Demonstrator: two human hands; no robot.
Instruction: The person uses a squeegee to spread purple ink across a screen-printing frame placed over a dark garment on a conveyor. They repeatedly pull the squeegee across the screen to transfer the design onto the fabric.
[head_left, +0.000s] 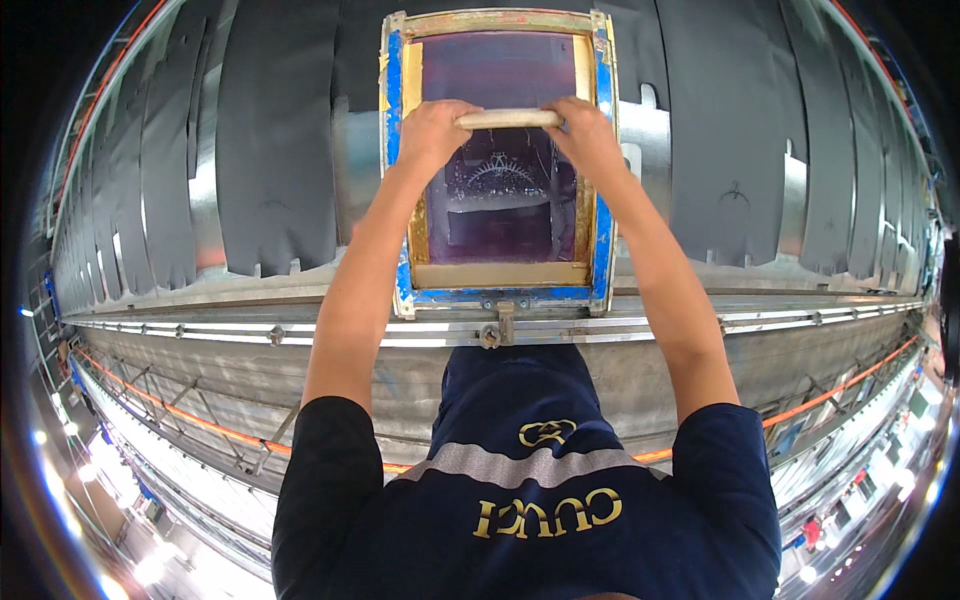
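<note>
1. Wooden pale squeegee handle (pixel 508 118), upper centre of frame: I see my left hand (pixel 432 130) and right hand (pixel 588 135) clenched around its ends.
2. It sits high on the blue-taped, purple-meshed printing screen (pixel 500 160); I judge most of the stroke remains.

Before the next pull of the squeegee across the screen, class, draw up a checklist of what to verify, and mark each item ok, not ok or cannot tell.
1. Left hand wrapped round the squeegee handle: ok.
2. Right hand wrapped round its other end: ok.
3. Handle level across the screen frame: ok.
4. Frame lying flat on the long table: ok.
5. Dark fabric piece under the mesh, lined up: cannot tell, hidden by the screen.
6. Enough ink on the mesh: cannot tell.
</note>
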